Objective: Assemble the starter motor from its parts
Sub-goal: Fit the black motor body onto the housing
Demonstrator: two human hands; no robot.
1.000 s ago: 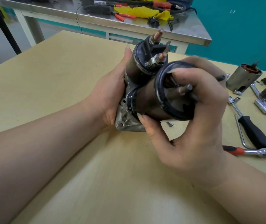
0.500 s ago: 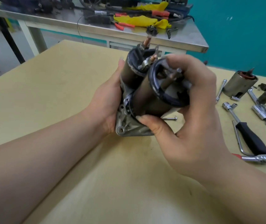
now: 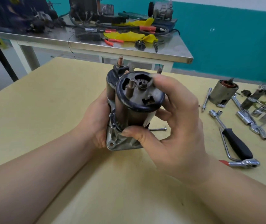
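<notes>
Starter motor [image 3: 134, 110] is held at frame centre, its aluminium nose housing [image 3: 121, 143] resting on the yellow table [image 3: 48, 97]. Long axis runs near upright, top tilted slightly toward the camera; the open end of the motor body [image 3: 139, 92], with shaft tip and stud, faces up. Solenoid [image 3: 113, 81] sits parallel behind-left, terminals up. Left hand [image 3: 96, 120] is wrapped round the left side. Right hand [image 3: 174, 120] grips the body, thumb low, fingers curled over the top rim. A loose bolt [image 3: 158, 129] lies just behind. Ratchet [image 3: 242, 163] lies at right.
</notes>
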